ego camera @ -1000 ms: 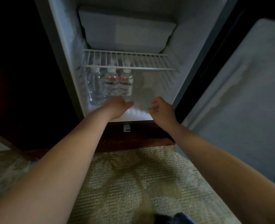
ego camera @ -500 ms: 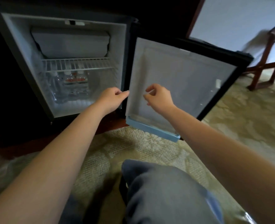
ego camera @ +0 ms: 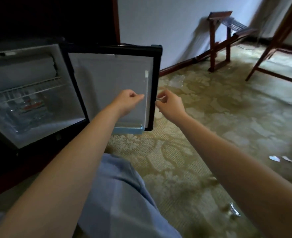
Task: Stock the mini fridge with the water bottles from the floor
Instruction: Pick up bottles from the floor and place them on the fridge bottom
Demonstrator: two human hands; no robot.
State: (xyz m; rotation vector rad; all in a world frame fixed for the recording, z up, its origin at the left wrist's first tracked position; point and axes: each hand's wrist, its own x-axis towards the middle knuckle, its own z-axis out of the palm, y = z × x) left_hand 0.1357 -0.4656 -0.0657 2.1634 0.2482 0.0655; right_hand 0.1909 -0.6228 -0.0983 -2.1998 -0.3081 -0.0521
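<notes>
The mini fridge point(ego camera: 38, 133) stands open at the left, blurred by motion. Under its wire shelf point(ego camera: 26, 88), at the back left, stand water bottles point(ego camera: 31, 107) with red-banded labels. The fridge door point(ego camera: 110, 83) is swung wide open in the middle of the view. My left hand point(ego camera: 126, 102) hovers in front of the door's inner panel, fingers loosely curled and holding nothing. My right hand point(ego camera: 171, 105) hangs just past the door's outer edge, also loosely curled and holding nothing. A clear plastic shape point(ego camera: 176, 81) lies on the carpet beyond the door; I cannot tell whether it is a bottle.
My knee in blue trousers point(ego camera: 117, 194) is at the bottom centre. Patterned carpet point(ego camera: 210, 126) spreads to the right. A wooden folding rack point(ego camera: 224, 40) stands by the wall, and wooden furniture legs point(ego camera: 270, 52) at far right. Clear plastic scraps point(ego camera: 233, 210) lie at lower right.
My view has swung right, from the fridge interior to the open door and the room. Both hands pulled out of the fridge opening and moved right, still holding nothing.
</notes>
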